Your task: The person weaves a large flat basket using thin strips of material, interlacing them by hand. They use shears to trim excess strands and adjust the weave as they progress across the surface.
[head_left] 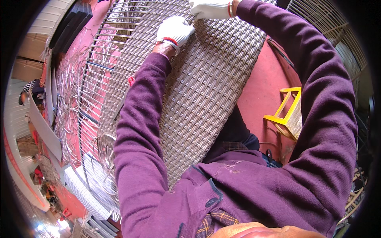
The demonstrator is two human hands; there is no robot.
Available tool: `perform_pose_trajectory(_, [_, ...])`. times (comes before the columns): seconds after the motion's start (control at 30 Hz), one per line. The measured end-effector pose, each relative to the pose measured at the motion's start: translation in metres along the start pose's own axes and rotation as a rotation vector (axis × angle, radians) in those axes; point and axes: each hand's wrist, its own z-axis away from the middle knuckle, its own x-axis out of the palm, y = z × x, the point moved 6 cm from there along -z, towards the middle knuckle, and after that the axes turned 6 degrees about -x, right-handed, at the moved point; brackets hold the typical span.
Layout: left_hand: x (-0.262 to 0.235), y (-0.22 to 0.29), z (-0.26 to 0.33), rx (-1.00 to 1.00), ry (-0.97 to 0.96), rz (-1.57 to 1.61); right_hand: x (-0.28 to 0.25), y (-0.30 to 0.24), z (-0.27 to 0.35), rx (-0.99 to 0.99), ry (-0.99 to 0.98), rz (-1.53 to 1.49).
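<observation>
Head view: my two gloved hands work on a woven wicker panel [202,83].

My left hand [174,29] pinches a strand at the weave's edge; my right hand [210,8] presses flat on the panel top, fingers together, above my lap.

Support surface: red floor [270,79]. Woven wicker panel on wire frame [206,79] rests over it. Right of the panel stands a yellow stool [287,113]; left of the panel lie loose wicker strands [69,87] in a tangle.
</observation>
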Motion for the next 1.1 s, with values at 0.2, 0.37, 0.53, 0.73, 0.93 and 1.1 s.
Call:
perform_pose_trajectory(0.2, [-0.004,0.016,0.014,0.029,0.195,-0.114,0.000,-0.007,0.010,-0.053,0.191,0.033])
perform_pose_trajectory(0.37, [0.004,0.024,0.024,-0.025,0.290,-0.209,0.007,-0.007,0.008,-0.056,0.156,0.044])
perform_pose_trajectory(0.53, [0.001,0.035,0.019,-0.029,0.161,-0.262,0.022,0.005,-0.005,0.115,0.030,0.093])
perform_pose_trajectory(0.73, [-0.003,0.041,0.003,-0.143,-0.051,-0.294,0.032,0.015,-0.020,0.173,-0.142,0.170])
perform_pose_trajectory(0.93, [0.010,0.053,0.007,-0.121,-0.067,-0.404,0.032,0.014,-0.029,0.161,-0.167,0.193])
perform_pose_trajectory(1.1, [0.015,0.041,0.006,-0.179,0.026,-0.314,0.037,0.011,-0.023,0.074,-0.105,0.233])
